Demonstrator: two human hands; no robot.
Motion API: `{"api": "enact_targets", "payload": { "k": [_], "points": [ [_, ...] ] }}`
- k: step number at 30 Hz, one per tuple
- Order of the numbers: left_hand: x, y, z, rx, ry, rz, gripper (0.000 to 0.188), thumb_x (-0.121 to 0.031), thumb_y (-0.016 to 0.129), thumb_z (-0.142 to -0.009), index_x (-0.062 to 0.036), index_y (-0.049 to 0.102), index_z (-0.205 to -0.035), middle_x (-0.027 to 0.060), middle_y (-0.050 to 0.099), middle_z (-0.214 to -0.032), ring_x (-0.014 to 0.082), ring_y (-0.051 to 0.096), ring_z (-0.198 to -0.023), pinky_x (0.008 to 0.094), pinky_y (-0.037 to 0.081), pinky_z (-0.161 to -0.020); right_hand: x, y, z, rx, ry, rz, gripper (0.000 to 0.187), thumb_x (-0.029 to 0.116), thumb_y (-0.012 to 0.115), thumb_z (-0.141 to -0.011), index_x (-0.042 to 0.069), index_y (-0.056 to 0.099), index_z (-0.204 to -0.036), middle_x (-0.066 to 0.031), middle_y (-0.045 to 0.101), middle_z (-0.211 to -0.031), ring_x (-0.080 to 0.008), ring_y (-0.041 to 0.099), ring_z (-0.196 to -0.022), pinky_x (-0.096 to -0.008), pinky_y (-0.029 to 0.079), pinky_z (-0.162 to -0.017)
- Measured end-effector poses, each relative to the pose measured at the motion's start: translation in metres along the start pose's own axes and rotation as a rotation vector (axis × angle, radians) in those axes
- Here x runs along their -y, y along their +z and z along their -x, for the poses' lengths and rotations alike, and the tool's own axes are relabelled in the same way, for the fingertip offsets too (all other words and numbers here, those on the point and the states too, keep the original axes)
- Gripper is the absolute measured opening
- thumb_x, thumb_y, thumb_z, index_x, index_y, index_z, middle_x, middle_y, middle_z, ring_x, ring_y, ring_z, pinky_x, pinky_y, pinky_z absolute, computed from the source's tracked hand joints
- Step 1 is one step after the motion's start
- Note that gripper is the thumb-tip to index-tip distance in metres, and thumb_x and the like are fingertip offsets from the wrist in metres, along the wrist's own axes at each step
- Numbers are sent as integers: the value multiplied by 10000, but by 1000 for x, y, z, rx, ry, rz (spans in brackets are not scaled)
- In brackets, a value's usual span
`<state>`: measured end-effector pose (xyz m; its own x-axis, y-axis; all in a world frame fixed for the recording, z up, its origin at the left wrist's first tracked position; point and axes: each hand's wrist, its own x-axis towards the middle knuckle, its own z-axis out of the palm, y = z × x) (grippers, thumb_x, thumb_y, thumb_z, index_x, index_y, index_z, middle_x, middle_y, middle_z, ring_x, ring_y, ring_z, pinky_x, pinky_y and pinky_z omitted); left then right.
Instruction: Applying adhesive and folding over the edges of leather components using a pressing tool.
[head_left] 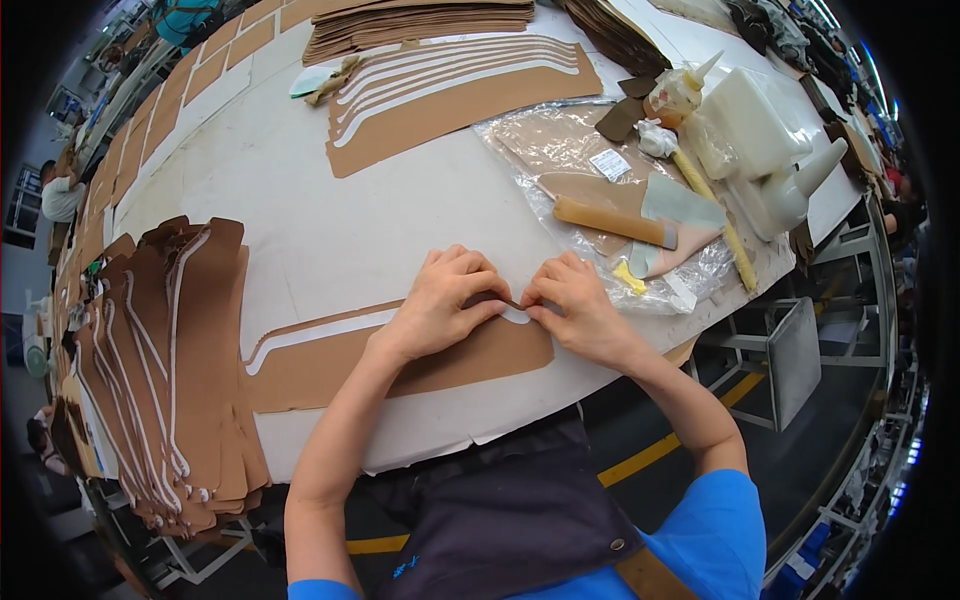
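A flat brown leather-like panel (470, 365) lies on the pale worktable in front of me, with a white strip (330, 329) running along its far edge. My left hand (450, 305) pinches that far edge near its right end, thumb against the fingertips. Close beside it, my right hand (580, 308) pinches the same edge at the right corner. Between the two hands the edge is lifted and looks folded over. Part of the strip is hidden under my left hand.
To the left is a stack of brown panels (215, 390) with white strips. More strip-edged panels (400, 130) overlap at the back. On the right are a plastic bag (520, 140), a yellow-handled brush (735, 240), a tan bar-shaped tool (605, 221), a glue bottle (675, 95) and white containers (755, 120).
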<state>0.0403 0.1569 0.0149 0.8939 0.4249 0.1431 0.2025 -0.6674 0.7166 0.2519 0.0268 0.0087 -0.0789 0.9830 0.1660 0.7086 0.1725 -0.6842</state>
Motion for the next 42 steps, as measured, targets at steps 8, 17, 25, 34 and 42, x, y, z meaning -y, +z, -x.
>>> {"api": "enact_targets", "payload": {
  "k": [8, 17, 25, 34, 42],
  "points": [
    [22, 1, -13, 91, 134, 39, 111, -164, 810, -892, -163, 790, -1001, -26, 673, -1043, 184, 570, -1070, 374, 372, -994, -2, 10, 1, -57, -14, 2, 115, 39, 748, -838, 110, 714, -923, -14, 614, -987, -245, 540, -1053, -407, 358, -911],
    [32, -3, -18, 138, 203, 112, 83, -156, 791, -911, -172, 834, -980, -40, 686, -1009, 173, 581, -1055, 367, 360, -1020, -12, 10, 12, -126, -180, 76, 180, 23, 722, -793, 106, 771, -945, 9, 657, -1012, -235, 577, -1048, -405, 385, -890],
    [23, -3, -11, 107, 208, 76, 144, -92, 789, -873, -157, 825, -996, -11, 690, -1036, 210, 589, -1088, 406, 381, -1043, -3, 1, 11, -73, -694, 597, 256, 80, 684, -747, 33, 758, -988, -95, 649, -1058, -291, 608, -1094, -445, 449, -944],
    [-20, 27, 52, -304, 136, -358, 325, -19, 751, -838, -48, 735, -1161, 70, 687, -1248, 298, 631, -1163, 442, 523, -970, 4, 8, 11, -103, -159, 68, 301, 17, 704, -801, 41, 765, -1095, -75, 631, -1090, -291, 566, -1132, -463, 399, -976],
    [-19, 31, 49, -306, 80, -334, 325, -40, 739, -885, -33, 711, -1209, 74, 685, -1283, 294, 628, -1184, 450, 518, -995, 8, 16, 7, -105, -271, 265, 424, 2, 675, -773, 26, 749, -1189, -101, 623, -1097, -307, 564, -1150, -472, 406, -1001]
  ]
}}
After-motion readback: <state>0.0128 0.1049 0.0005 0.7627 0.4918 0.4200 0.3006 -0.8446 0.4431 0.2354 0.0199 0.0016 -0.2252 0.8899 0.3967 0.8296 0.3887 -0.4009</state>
